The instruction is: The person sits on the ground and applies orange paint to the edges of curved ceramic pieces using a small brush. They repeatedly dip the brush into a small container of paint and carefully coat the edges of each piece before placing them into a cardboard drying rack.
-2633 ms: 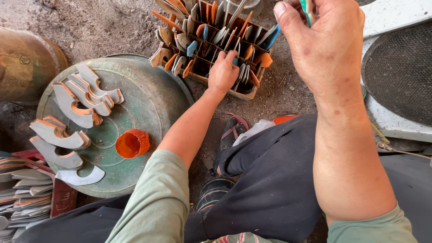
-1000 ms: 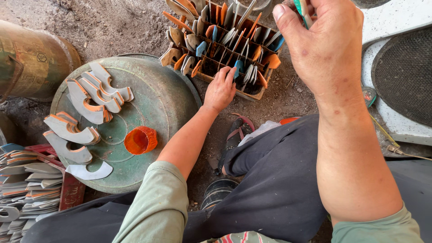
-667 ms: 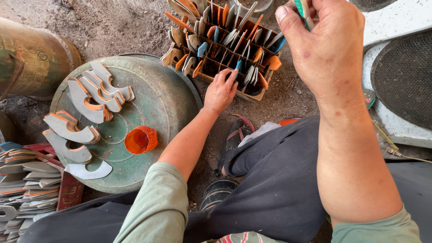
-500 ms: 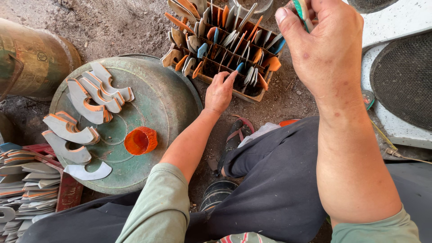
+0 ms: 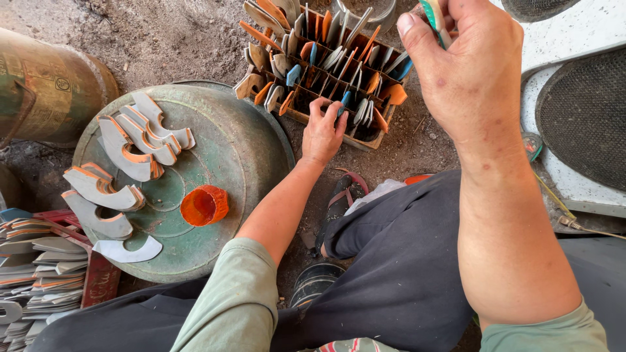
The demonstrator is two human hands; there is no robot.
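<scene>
My left hand reaches into a divided wooden box on the dirt floor. Its fingertips pinch a small blue-edged flat piece standing among several grey, orange and blue pieces. My right hand is raised close to the camera, closed on a thin teal-edged piece that sticks up between thumb and fingers. Both forearms are bare below green sleeves.
A round green metal lid at left carries several curved grey-and-orange cutouts and an orange cap. Stacked flat pieces lie bottom left, a rusty drum upper left, a white slab with dark mesh discs right.
My left hand has pushed slightly deeper into the box and closed its fingers on a blue-edged piece. The right hand has stayed raised with its piece.
</scene>
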